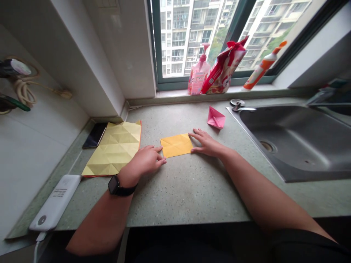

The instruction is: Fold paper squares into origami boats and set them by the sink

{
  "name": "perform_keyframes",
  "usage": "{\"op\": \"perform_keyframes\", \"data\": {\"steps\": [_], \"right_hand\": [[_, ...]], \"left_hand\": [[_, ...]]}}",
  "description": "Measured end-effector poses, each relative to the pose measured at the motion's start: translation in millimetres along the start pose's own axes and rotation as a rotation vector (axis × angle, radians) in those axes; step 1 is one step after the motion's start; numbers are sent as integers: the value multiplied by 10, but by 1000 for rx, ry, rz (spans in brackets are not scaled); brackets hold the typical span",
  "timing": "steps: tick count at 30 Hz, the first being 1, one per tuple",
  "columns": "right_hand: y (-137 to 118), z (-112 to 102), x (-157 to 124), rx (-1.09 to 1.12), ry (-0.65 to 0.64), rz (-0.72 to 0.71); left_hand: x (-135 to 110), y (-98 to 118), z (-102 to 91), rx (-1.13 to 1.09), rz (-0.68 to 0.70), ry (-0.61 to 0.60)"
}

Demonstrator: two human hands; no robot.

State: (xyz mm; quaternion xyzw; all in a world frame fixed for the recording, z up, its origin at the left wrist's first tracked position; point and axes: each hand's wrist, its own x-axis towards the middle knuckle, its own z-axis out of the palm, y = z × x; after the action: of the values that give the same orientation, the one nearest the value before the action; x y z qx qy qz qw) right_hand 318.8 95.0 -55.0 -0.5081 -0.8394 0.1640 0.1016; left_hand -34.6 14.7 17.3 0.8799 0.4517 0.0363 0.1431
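A folded orange-yellow sheet of paper (177,145) lies flat on the speckled counter, with crease lines across it. My left hand (146,159), a black watch on its wrist, rests at the paper's left edge with fingertips touching it. At the right edge is my right hand (207,143), its fingers spread and the tips on the paper's corners. Neither hand grips anything. Under and beside my left forearm lie creased pale-yellow sheets (117,146) with an orange edge. A pink folded-paper piece (216,118) stands beyond my right hand.
To the right is a steel sink (296,142) with a faucet (241,106). A white power bank (56,202) and a dark phone (95,135) lie at the left. On the sill stand a pink pump bottle (197,75), a red bag (225,69) and an orange-white bottle (261,69).
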Motion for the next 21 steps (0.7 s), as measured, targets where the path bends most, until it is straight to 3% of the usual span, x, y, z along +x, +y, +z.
{"op": "perform_keyframes", "data": {"steps": [3, 7, 10, 15, 21], "right_hand": [[39, -19, 1, 10, -15, -21], [54, 6, 14, 16, 9, -43], [58, 19, 18, 20, 40, -68], [28, -10, 14, 16, 50, -86], [-8, -18, 18, 13, 75, -102]], "left_hand": [[24, -33, -20, -27, -37, 43], [133, -93, 88, -49, -110, 304], [231, -141, 256, -44, -133, 424], [361, -159, 474, -75, -170, 362], [394, -144, 484, -170, -164, 350]]}}
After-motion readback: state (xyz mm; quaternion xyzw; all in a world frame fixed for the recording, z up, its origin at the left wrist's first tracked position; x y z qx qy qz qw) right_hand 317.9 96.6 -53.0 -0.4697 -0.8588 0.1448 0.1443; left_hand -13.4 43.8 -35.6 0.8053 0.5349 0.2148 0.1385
